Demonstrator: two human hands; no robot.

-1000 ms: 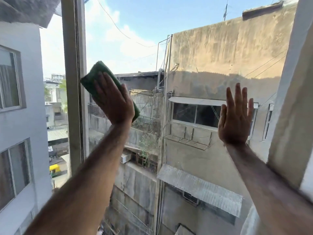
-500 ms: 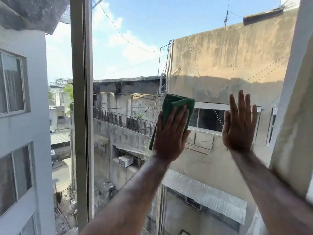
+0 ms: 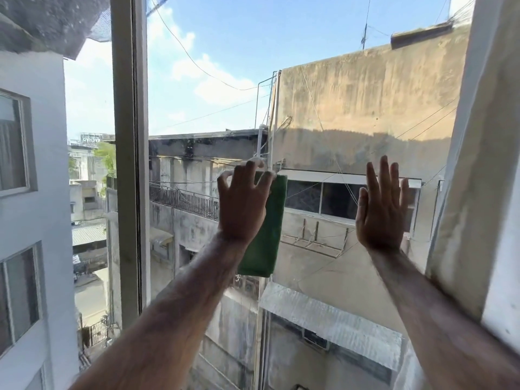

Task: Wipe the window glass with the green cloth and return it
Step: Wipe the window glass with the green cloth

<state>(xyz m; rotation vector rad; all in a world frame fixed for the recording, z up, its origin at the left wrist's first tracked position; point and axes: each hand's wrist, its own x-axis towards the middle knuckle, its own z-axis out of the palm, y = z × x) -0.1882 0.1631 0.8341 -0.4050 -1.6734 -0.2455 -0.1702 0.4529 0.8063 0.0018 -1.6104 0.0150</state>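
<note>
Wiping under way: left hand (image 3: 242, 205) presses cloth (image 3: 266, 235) on glass (image 3: 323, 263); right hand (image 3: 381, 209) flat, fingers together, empty; return outstanding.

Only 1 bit of text out there: a rooftop sign (image 3: 90, 138) on a far building, left of my window frame (image 3: 130, 164). Letters look mirrored or blurred, something like "BACRVO", can't read it for sure. No other labels, brands or numbers readable anywhere.
</note>
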